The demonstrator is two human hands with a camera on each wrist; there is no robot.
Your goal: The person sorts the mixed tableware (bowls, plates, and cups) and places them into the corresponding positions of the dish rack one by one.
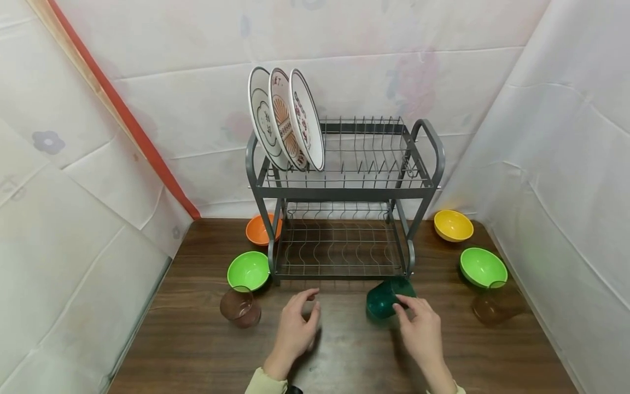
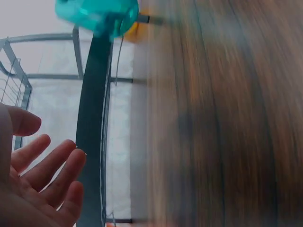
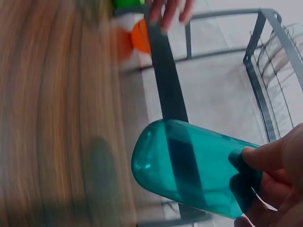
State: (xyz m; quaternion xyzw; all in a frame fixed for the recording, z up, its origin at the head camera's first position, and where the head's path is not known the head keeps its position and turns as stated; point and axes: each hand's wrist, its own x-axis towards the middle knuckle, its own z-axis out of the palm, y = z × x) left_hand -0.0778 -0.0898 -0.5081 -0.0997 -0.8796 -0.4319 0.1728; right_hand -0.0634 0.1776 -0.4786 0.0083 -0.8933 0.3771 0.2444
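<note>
A translucent teal cup point(image 1: 389, 298) is tilted on its side in front of the rack's lower right corner. My right hand point(image 1: 422, 331) pinches it near the rim between thumb and fingers. In the right wrist view the teal cup point(image 3: 189, 168) appears held off the tabletop, with its shadow apart from it. My left hand point(image 1: 295, 328) holds nothing, its fingers loosely bent over the table to the left of the cup. Seen in the left wrist view, the left hand point(image 2: 45, 179) has its fingers spread near the rack's front bar.
A two-tier dark dish rack point(image 1: 344, 193) carries three plates point(image 1: 307, 120) upright at upper left. On its left sit an orange bowl point(image 1: 258, 231), a green bowl point(image 1: 248, 271) and a pinkish glass point(image 1: 241, 309); on its right, a yellow bowl point(image 1: 453, 225), another green bowl point(image 1: 482, 267) and a brownish glass point(image 1: 494, 306).
</note>
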